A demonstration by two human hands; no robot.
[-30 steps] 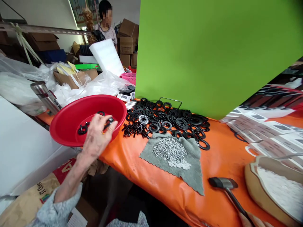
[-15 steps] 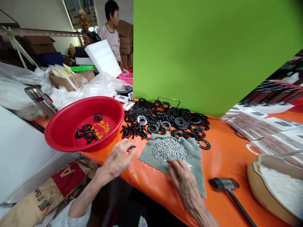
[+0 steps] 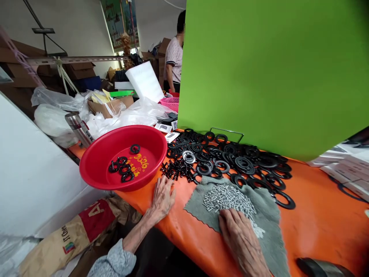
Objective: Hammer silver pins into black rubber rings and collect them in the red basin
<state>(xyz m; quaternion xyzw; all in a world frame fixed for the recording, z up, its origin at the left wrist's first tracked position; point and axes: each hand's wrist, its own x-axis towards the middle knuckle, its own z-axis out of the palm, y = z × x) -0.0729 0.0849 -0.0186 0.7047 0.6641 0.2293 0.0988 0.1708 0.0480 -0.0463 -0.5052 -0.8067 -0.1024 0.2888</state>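
On the orange tabletop, my left hand [image 3: 163, 195] lies palm down with its fingers stretched out and a little apart. Its fingertips reach the near edge of a heap of small black pins [image 3: 178, 169]. My right hand [image 3: 239, 234] rests on a grey-green cloth [image 3: 201, 209], at the front edge of a pile of short silver pins [image 3: 227, 198]. Its fingers are bent and close together, and whatever is beneath them is hidden. Behind both heaps spread many black rings [image 3: 245, 165]. A red basin [image 3: 95, 154] at the left holds several black ring-shaped pieces [image 3: 127, 175].
A black mallet head [image 3: 323, 267] shows at the lower right. Stacked white boxes [image 3: 346, 175] stand at the right, a green panel [image 3: 259, 77] behind the rings. A steel thermos [image 3: 77, 129] is behind the basin. Farther back stands another person [image 3: 173, 61].
The camera has turned left. My left hand has lowered onto the table by the black pins, its fingers straightening. My right hand stays at the silver pins. The person behind has turned and is partly hidden.
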